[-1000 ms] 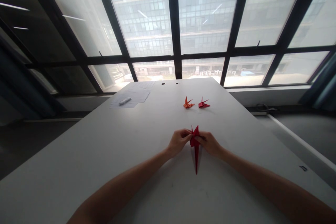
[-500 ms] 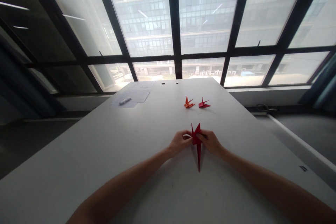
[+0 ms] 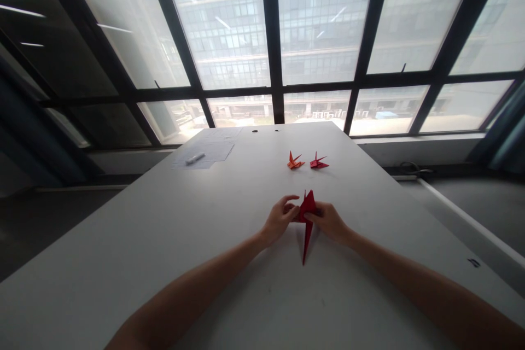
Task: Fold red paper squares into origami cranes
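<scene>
Two hands: left hand (image 3: 279, 220), right hand (image 3: 329, 223); three origami pieces: red folded piece (image 3: 307, 219), orange crane (image 3: 295, 162), red crane (image 3: 319, 162); one white marker (image 3: 195, 158); one white table (image 3: 164, 240).

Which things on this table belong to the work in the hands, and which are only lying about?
In the work: red origami piece, right hand, left hand.
Lying about: orange origami crane, small red origami crane, papers, white pen.

Office: white table (image 3: 123, 240), tall windows (image 3: 320, 27)
</scene>
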A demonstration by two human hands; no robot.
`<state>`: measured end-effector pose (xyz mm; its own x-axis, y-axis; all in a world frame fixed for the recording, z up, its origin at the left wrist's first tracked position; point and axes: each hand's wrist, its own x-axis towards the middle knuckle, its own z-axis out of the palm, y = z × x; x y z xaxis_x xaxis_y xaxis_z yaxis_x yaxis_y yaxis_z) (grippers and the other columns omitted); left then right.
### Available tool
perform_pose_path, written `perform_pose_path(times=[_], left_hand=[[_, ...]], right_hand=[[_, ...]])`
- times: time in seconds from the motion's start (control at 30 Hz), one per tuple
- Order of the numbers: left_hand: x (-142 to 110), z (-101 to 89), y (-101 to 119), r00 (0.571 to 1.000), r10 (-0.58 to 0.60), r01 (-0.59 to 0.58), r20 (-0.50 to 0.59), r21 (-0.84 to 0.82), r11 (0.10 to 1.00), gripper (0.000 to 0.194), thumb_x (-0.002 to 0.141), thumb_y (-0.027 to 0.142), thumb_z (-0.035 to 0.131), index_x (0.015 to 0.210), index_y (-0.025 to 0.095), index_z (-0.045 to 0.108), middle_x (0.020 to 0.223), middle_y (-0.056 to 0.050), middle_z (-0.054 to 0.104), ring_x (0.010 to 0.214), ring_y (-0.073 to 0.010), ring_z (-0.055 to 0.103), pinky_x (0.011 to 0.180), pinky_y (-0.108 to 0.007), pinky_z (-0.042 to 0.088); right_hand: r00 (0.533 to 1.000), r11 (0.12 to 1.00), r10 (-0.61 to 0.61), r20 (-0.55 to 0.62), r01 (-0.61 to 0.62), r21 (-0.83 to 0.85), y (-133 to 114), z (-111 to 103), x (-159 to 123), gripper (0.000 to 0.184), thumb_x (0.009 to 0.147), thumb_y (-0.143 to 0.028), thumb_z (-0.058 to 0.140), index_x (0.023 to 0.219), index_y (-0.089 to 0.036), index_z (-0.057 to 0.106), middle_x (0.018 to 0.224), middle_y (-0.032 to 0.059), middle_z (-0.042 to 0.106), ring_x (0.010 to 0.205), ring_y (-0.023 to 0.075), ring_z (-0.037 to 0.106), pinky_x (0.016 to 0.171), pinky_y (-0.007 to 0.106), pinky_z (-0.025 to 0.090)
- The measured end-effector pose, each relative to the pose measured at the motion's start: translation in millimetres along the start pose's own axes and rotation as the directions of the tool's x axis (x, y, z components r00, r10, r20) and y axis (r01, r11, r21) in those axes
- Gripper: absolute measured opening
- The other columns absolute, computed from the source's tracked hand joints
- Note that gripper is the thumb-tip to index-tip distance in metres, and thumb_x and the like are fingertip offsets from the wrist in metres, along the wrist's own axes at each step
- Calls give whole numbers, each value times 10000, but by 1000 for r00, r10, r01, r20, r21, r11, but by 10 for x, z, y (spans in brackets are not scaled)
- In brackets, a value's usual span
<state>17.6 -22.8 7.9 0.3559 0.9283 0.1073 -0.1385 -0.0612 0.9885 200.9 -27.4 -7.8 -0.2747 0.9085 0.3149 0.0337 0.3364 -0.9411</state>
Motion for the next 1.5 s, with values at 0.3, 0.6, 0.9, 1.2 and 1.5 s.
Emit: perform_pose_path(times=[0.3,0.6,0.9,1.2,1.5], left_hand=[[-17,1,-43,996,-53,44,66,135,990,364,699,427,815,823,97,722,727,-66,705,627,-143,620,610,-248,464],[-31,28,-35,994,-75,64,81,122,990,357,667,423,824,715,109,661,650,-28,659,597,-136,599,599,-250,465],[-16,3,-34,973,-136,94,188,215,972,397,716,475,778,825,103,693,731,-41,667,637,-138,588,604,-238,441],[-34,-1,16,944,-146,57,297,289,956,422,791,505,695,722,88,692,595,6,556,569,-105,480,551,-218,363],[-19,14,101,994,-92,82,60,158,984,384,748,457,766,879,96,758,762,-77,718,627,-140,607,602,-243,466]], right_hand=[[999,999,31,-41,-31,-11,-13,-6,2,254,792,-359,698,859,-115,722,763,62,721,682,200,647,628,303,499],[996,997,65,-64,-62,46,-47,-17,-6,273,764,-405,725,833,-141,730,774,50,721,696,196,639,644,303,499],[977,981,172,-124,-158,116,-58,-51,-5,293,715,-413,767,718,-125,714,658,23,675,575,139,560,546,252,420],[963,968,216,-160,-190,165,-66,-26,-10,376,698,-498,771,637,-148,645,615,10,626,546,126,515,520,247,395],[971,988,102,-216,-74,134,-76,-16,34,461,817,-588,626,1037,-183,619,857,52,684,688,178,620,556,271,468]])
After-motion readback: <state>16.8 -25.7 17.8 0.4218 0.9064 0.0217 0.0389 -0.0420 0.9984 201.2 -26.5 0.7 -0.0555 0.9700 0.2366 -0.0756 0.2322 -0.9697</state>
